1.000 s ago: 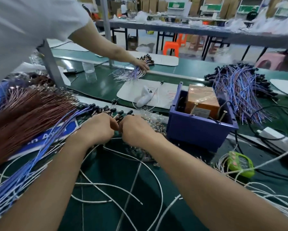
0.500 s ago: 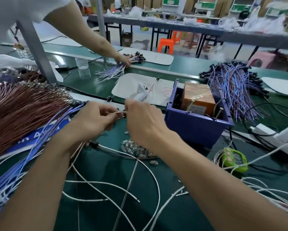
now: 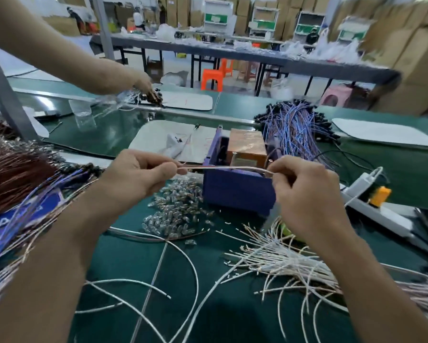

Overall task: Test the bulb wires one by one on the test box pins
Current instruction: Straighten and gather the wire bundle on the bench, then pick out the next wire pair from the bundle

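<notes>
Bulb wire: we see one pale wire drawn level between the two hands. It is held in the air just over the near wall of the purple bin, at the middle of the bench.
Left hand: thumb and forefinger pinch the wire's left end, and the other fingers are curled in.
Right hand: it pinches the wire's right end between thumb and forefinger, above the bin's near right corner. We cannot tell whether a bulb sits at this end.
Test box: an orange-brown block wrapped in tape stands inside the purple bin.
Pins: thin metal posts rise at the box's near side. The wire passes across them, but we cannot tell whether it touches.
Loose bulbs: a heap of small clear bulbs lies just left of the bin.
White wires: a fanned pile lies near right, under the right forearm, with single strands curling across the green table.
Blue wires: a bundle with black ends lies beyond the bin, far right.
Brown wires: a thick sheaf lies at the left edge.
Power strip: it is white, right of the bin, with an orange plug in it.
Other person's arm: it reaches in from the far left towards a wire bundle.
</notes>
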The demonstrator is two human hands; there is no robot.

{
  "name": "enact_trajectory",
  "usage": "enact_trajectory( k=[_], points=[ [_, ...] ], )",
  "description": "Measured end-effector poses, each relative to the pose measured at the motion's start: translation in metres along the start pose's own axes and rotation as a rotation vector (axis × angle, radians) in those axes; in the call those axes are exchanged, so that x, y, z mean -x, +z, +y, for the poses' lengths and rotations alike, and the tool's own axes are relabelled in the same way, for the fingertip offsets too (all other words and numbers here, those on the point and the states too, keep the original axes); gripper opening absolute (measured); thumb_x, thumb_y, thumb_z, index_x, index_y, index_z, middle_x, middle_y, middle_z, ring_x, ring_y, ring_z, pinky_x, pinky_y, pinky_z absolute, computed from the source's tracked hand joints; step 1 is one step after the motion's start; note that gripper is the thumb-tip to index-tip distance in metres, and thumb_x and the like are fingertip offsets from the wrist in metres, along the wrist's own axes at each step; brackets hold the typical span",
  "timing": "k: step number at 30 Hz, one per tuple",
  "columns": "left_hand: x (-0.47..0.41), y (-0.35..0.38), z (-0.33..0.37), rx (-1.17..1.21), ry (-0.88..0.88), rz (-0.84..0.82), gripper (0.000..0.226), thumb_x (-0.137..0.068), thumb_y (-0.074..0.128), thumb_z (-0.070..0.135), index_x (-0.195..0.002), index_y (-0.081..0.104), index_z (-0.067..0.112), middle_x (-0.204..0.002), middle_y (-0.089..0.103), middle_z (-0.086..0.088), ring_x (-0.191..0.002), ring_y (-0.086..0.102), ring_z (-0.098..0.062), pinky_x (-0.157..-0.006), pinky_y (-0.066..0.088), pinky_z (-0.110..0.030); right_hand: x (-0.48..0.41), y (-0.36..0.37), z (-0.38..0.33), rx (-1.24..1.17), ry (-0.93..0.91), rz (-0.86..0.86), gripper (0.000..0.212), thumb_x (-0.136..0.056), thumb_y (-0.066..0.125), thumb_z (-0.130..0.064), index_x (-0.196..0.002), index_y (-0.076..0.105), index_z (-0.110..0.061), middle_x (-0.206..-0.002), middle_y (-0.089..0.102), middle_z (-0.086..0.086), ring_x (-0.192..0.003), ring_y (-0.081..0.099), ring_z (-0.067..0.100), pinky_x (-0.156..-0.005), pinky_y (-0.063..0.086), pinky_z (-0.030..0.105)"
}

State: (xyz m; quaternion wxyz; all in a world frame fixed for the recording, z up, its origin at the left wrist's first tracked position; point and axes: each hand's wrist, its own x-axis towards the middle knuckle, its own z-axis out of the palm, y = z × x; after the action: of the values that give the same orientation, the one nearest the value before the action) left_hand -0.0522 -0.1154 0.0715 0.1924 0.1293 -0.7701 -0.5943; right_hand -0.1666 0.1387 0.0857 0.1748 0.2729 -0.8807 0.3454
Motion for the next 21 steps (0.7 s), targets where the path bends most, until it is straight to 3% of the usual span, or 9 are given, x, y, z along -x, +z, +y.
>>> enact_trajectory(
  k=[3,5,7,9,11,14,16,18,21],
  points=[
    [-0.003,0.032,-0.008,-0.342,0.126,0.057,0.022,-0.094,0.071,0.03,-0.084,0.079,0.048,-0.054,0.062,0.003,-0.047,0.042,-0.01,-0.044,0.031,-0.022,0.01,-0.011,0.028,-0.018,0.073,-0.051,0.02,-0.089,0.065,-0.009,-0.081,0.075,-0.025,-0.064,0.066,-0.014,-0.063,0.061,0.007,-0.057,0.042,0.02],
    [-0.001,0.057,-0.009,-0.342,0.2,0.016,0.02,-0.093,0.073,0.03,-0.084,0.079,0.047,-0.05,0.061,0.01,-0.042,0.04,-0.003,-0.042,0.03,-0.016,0.014,-0.023,0.045,-0.114,0.114,-0.21,0.027,-0.086,0.065,-0.001,-0.078,0.072,-0.026,-0.068,0.07,-0.007,-0.067,0.064,0.009,-0.06,0.048,0.019],
    [0.003,0.082,-0.01,-0.325,0.271,-0.047,0.021,-0.092,0.075,0.026,-0.083,0.079,0.045,-0.054,0.064,0.017,-0.044,0.046,-0.001,-0.045,0.032,-0.013,0.017,-0.034,0.052,-0.277,0.166,-0.463,0.038,-0.089,0.063,0.004,-0.095,0.072,-0.032,-0.08,0.075,-0.006,-0.079,0.071,0.013,-0.076,0.06,0.035],
    [0.007,0.105,-0.012,-0.369,0.359,-0.075,0.016,-0.091,0.075,0.026,-0.085,0.08,0.04,-0.064,0.067,0.027,-0.055,0.057,0.006,-0.053,0.038,-0.008,0.021,-0.035,0.054,-0.393,0.199,-0.606,0.044,-0.092,0.065,0.001,-0.112,0.069,-0.038,-0.087,0.077,-0.001,-0.088,0.071,0.028,-0.087,0.057,0.051],
    [0.011,0.123,-0.015,-0.358,0.421,-0.082,0.01,-0.089,0.074,0.027,-0.091,0.082,0.032,-0.073,0.068,0.034,-0.067,0.063,0.012,-0.061,0.041,-0.004,0.022,-0.029,0.054,-0.404,0.18,-0.575,0.037,-0.092,0.068,-0.005,-0.112,0.07,-0.037,-0.085,0.075,0.001,-0.087,0.066,0.039,-0.083,0.054,0.055],
    [0.013,0.139,-0.025,-0.298,0.439,-0.041,0.018,-0.086,0.074,0.031,-0.103,0.077,0.037,-0.087,0.073,0.032,-0.079,0.07,0.007,-0.069,0.053,-0.014,0.022,-0.017,0.055,-0.267,0.085,-0.45,0.015,-0.09,0.07,-0.019,-0.094,0.074,-0.032,-0.075,0.071,-0.007,-0.067,0.063,0.016,-0.066,0.053,0.037],
    [0.01,0.139,-0.032,-0.267,0.409,0.006,0.016,-0.084,0.075,0.034,-0.099,0.078,0.04,-0.086,0.074,0.03,-0.081,0.072,0.003,-0.072,0.054,-0.016,0.023,-0.012,0.056,-0.161,0.052,-0.343,0.005,-0.088,0.072,-0.034,-0.084,0.074,-0.033,-0.066,0.066,-0.01,-0.057,0.056,0.007,-0.054,0.043,0.022],
    [0.008,0.135,-0.039,-0.251,0.379,0.07,0.012,-0.083,0.078,0.034,-0.088,0.08,0.045,-0.084,0.074,0.03,-0.081,0.072,0.003,-0.07,0.052,-0.011,0.023,-0.007,0.06,-0.137,0.053,-0.228,0.012,-0.089,0.072,-0.041,-0.08,0.076,-0.032,-0.06,0.064,-0.01,-0.055,0.055,0.008,-0.05,0.04,0.022],
    [0.008,0.127,-0.051,-0.261,0.331,0.124,0.028,-0.084,0.085,0.022,-0.085,0.078,0.048,-0.081,0.074,0.03,-0.076,0.07,0.007,-0.068,0.046,-0.003,0.026,0.0,0.063,-0.13,0.064,-0.131,0.01,-0.089,0.074,-0.037,-0.081,0.078,-0.031,-0.062,0.067,-0.013,-0.061,0.06,0.011,-0.058,0.048,0.03]
  ],
)
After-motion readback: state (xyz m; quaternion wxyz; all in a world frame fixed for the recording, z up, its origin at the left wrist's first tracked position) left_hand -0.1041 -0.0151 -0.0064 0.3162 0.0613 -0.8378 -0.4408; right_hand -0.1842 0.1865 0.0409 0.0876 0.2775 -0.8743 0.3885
